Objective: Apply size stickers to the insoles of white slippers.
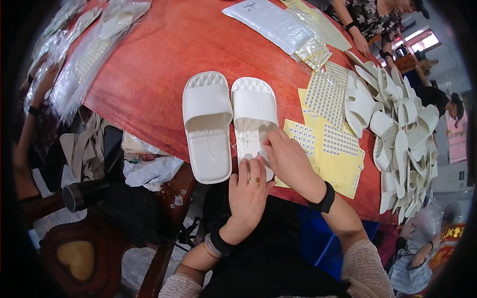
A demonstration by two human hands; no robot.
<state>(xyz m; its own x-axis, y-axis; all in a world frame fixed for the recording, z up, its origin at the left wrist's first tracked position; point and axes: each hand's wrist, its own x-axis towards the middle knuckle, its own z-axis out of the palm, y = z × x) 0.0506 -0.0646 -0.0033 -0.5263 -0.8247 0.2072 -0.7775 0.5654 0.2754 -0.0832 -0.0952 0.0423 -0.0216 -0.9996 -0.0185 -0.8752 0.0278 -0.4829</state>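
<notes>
Two white slide slippers lie side by side, toes away from me: a left slipper (209,144) and a right slipper (254,107). A small label with printed digits (259,153) sits on the right slipper's insole near the heel, and clear thread-like strands cross that insole. My left hand (248,191) is closed at the heel of the right slipper, fingertips pressed on its insole and thumb by its edge. My right hand (295,161) bends over the same slipper's right side, fingers pinched; whatever is between them is hidden. Beside it lie yellow-backed sticker sheets (343,171).
A red table (149,74) carries a pile of white slippers (405,129) at the right and a plastic-wrapped pack (268,22) at the back. Bagged slippers (94,54) lie far left, near another person's arm. Other people are at the far right. A wooden chair (54,248) stands lower left.
</notes>
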